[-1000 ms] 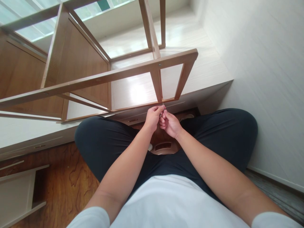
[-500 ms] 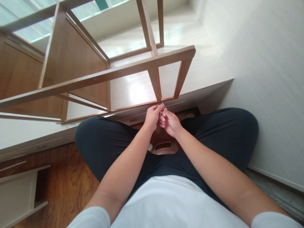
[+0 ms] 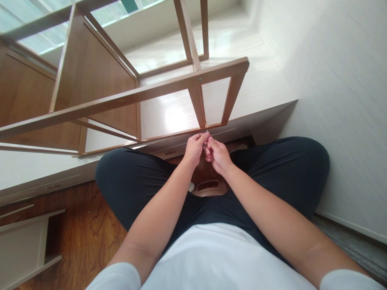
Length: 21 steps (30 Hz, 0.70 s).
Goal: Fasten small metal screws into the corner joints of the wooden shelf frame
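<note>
Left hand (image 3: 195,148) and right hand (image 3: 218,155), fingers curled and touching, pinch a tiny metal piece (image 3: 207,133) just under the wooden frame (image 3: 169,89), piece too small to identify.

wooden frame (image 3: 193,82) on platform (image 3: 266,86), hands below

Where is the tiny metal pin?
In the head view, the pin sits mid-picture, pinched between the left hand and right hand, touching the wooden frame above.

Wooden frame (image 3: 169,86) blocks above hands; wall (image 3: 332,80) right; open floor (image 3: 81,225) left.
</note>
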Motion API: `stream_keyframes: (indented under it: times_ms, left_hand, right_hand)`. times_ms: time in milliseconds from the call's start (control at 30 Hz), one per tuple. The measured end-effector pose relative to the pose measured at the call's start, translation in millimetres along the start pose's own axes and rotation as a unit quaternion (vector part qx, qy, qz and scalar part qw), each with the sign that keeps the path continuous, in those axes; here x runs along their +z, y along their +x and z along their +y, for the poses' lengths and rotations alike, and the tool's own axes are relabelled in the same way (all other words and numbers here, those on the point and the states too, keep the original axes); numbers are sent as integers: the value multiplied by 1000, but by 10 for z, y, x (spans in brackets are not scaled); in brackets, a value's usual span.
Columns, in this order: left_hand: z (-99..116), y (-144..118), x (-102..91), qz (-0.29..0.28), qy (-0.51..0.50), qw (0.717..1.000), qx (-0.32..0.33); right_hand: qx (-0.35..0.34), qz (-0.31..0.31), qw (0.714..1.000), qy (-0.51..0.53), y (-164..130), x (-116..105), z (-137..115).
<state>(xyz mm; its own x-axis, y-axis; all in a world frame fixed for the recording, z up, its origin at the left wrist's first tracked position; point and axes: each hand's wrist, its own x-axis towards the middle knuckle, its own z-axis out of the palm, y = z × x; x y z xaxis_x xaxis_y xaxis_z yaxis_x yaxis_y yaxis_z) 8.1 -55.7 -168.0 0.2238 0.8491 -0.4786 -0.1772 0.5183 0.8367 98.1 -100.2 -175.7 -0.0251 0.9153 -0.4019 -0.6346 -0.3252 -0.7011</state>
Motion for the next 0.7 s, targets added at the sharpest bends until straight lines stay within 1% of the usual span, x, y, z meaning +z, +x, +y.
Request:
stream_keyframes:
  times_ms: [67, 100, 133, 167, 200, 233, 267, 300, 333, 367, 400, 433, 500, 633, 700]
  left_hand:
    - [-7, 17, -7, 5, 0, 1000, 8]
    - [-12, 27, -12, 11, 0, 1000, 14]
    - [-17, 37, -16, 18, 1, 1000, 19]
    - [-21, 45, -21, 26, 1, 999, 24]
    - [-24, 50, -25, 32, 1, 999, 28]
    - [-26, 53, -27, 36, 0, 999, 29]
    - [-27, 52, -29, 37, 0, 999, 28]
    - [-26, 50, -29, 37, -1, 999, 26]
    - [-23, 46, -28, 36, -2, 999, 22]
    - [-21, 42, -26, 34, -3, 999, 19]
    - [-18, 39, -25, 34, -4, 999, 17]
    - [-16, 37, -23, 34, -4, 999, 16]
    - [-14, 37, -23, 35, -5, 999, 16]
    - [-16, 46, -27, 35, -5, 999, 14]
    - [-15, 47, -27, 35, -6, 999, 12]
  right_hand:
    - [-19, 13, 999, -25, 4, -7, 5]
    - [-37, 26, 997, -56, 6, -17, 4]
    - [-64, 42, 991, -106, 7, -30, 0]
    - [-101, 60, 978, -174, 6, -45, -7]
    - [-143, 80, 953, -254, 5, -62, -16]
    - [-184, 98, 918, -337, 2, -78, -28]
    - [-218, 114, 877, -413, -1, -93, -40]
    - [-240, 126, 837, -476, -5, -106, -53]
    - [-250, 135, 804, -523, -8, -117, -64]
    - [-253, 141, 780, -554, -10, -125, -73]
    - [-253, 143, 766, -574, -11, -131, -81]
    - [-254, 143, 758, -584, -11, -136, -87]
    - [-256, 137, 760, -582, -9, -143, -94]
    - [-254, 106, 802, -530, -9, -159, -92]
    - [-249, 100, 820, -506, -16, -165, -87]
